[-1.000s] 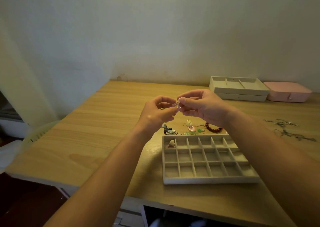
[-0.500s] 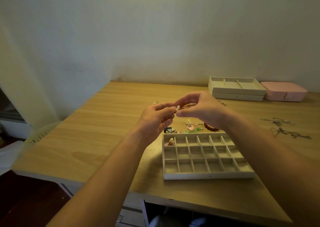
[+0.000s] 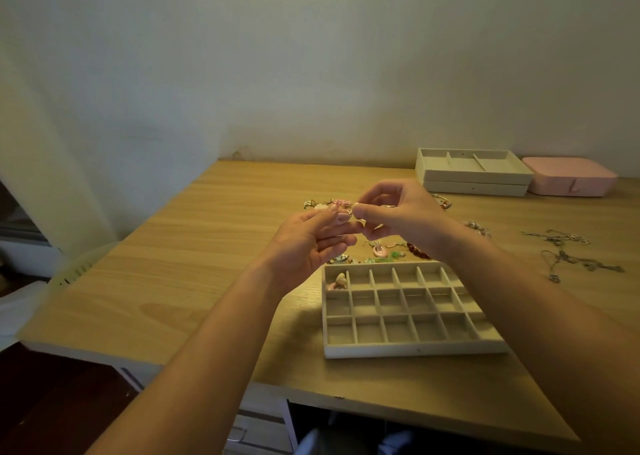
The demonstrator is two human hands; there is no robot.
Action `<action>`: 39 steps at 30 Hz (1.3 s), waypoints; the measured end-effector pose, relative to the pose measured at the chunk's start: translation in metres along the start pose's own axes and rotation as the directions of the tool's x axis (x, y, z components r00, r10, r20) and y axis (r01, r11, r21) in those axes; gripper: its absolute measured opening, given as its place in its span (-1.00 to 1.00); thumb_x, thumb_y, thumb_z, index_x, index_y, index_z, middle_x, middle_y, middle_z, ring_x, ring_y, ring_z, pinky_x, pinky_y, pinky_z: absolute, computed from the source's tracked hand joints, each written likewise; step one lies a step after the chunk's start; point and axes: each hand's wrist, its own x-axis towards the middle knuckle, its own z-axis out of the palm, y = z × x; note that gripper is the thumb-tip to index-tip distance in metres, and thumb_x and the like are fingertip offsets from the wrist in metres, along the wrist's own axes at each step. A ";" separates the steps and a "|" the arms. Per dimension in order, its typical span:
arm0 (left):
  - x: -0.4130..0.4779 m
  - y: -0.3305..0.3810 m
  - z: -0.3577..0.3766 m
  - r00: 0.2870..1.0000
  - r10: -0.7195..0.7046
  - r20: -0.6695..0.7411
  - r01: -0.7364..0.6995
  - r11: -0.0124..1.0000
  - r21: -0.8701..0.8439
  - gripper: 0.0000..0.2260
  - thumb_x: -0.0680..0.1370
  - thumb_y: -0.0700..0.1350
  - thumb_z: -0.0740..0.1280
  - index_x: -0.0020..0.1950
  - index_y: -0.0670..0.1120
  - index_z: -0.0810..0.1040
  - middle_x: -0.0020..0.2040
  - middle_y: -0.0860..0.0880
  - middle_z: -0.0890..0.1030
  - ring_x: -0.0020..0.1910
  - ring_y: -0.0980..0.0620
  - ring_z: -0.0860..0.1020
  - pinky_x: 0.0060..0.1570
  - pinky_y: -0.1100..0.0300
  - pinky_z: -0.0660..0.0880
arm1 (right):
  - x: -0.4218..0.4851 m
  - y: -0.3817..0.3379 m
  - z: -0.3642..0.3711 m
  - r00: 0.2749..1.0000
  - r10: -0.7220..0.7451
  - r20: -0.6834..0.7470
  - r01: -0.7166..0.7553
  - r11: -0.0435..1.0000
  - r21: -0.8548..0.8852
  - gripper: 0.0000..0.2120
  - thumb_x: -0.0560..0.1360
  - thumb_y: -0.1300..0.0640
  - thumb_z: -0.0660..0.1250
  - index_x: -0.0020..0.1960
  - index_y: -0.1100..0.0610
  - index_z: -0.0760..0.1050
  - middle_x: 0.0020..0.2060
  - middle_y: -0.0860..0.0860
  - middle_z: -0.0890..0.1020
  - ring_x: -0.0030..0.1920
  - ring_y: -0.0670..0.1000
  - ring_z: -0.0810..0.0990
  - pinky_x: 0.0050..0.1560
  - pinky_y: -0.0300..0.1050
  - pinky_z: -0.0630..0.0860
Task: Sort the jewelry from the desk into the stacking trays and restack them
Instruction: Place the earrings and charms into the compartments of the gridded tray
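The light wood-grain laminate desk (image 3: 173, 281) starts nearest me and runs to a plain, matte off-white wall (image 3: 311, 73).

At my 1 o'clock lies a shallow beige felt-lined tray (image 3: 412, 349), gridded into small square cells. A cream-and-pink charm (image 3: 338, 281) sits in the cell at its 11 o'clock corner.

Above the tray's far edge my left hand (image 3: 304, 243) and right hand (image 3: 405, 215) meet. Thumb and forefinger of each pinch a tiny pale jewelry piece (image 3: 350, 211), too small to identify.

Compared with half a second ago, the left hand's lower fingers have uncurled, uncovering a pink flower cluster (image 3: 341, 203) behind them. The tray hasn't shifted.

Beyond the tray lie a glossy pink pendant (image 3: 380, 252) and dark red round beads (image 3: 417, 250). Thin tangled silver chains (image 3: 568, 250) lie at 2 o'clock. Farthest off, at 1 o'clock, are two stacked beige trays (image 3: 474, 180) with a smooth rounded pink box (image 3: 571, 177) just beside them.
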 end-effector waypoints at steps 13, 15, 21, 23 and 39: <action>-0.007 0.004 -0.002 0.931 0.349 -0.107 -0.287 0.882 0.375 -0.87 0.55 -0.12 0.46 0.08 -0.09 0.63 0.00 -0.14 0.71 -0.03 -0.05 0.69 -0.03 0.08 0.63 | 0.001 -0.004 0.006 1.000 0.020 0.017 -0.019 1.000 -0.025 -0.91 0.52 0.14 0.47 0.03 0.07 0.67 -0.16 0.04 0.75 -0.12 0.06 0.72 -0.18 -0.10 0.67; -0.007 0.005 -0.001 0.936 0.346 -0.064 -0.299 0.879 0.371 -0.83 0.52 -0.15 0.48 0.10 -0.13 0.63 0.01 -0.18 0.71 0.00 -0.13 0.70 0.03 0.00 0.65 | -0.001 -0.003 0.007 0.999 0.040 0.022 -0.040 0.999 -0.027 -0.88 0.51 0.15 0.49 0.04 0.11 0.66 -0.17 0.03 0.75 -0.12 0.05 0.74 -0.14 -0.08 0.69; -0.008 0.004 -0.004 0.946 0.324 -0.015 -0.304 0.900 0.313 -0.86 0.55 -0.26 0.42 0.10 -0.16 0.64 -0.03 -0.19 0.71 -0.07 -0.07 0.70 -0.06 0.18 0.64 | -0.006 0.001 0.012 0.990 0.125 0.064 -0.134 0.980 0.149 -0.81 0.49 0.22 0.49 0.06 0.25 0.59 -0.14 0.15 0.75 -0.11 0.15 0.76 -0.10 0.00 0.71; -0.008 0.002 -0.006 0.976 0.217 -0.030 -0.208 0.958 0.197 -0.87 0.55 -0.27 0.40 0.08 -0.16 0.66 -0.09 -0.17 0.69 -0.11 -0.04 0.67 -0.10 0.25 0.64 | -0.006 0.002 0.016 0.991 0.118 0.067 -0.128 0.979 0.158 -0.84 0.48 0.24 0.50 0.03 0.25 0.60 -0.14 0.17 0.75 -0.13 0.16 0.76 -0.15 -0.01 0.71; -0.002 -0.011 -0.021 0.978 0.083 -0.192 -0.059 0.990 0.125 -0.83 0.49 -0.33 0.47 0.05 -0.20 0.60 -0.07 -0.19 0.68 -0.16 -0.09 0.69 -0.16 0.19 0.66 | -0.012 0.019 0.026 0.965 0.218 0.143 -0.242 0.953 0.180 -0.68 0.41 0.37 0.55 0.13 0.20 0.61 -0.04 0.15 0.73 -0.04 0.10 0.75 -0.10 -0.08 0.68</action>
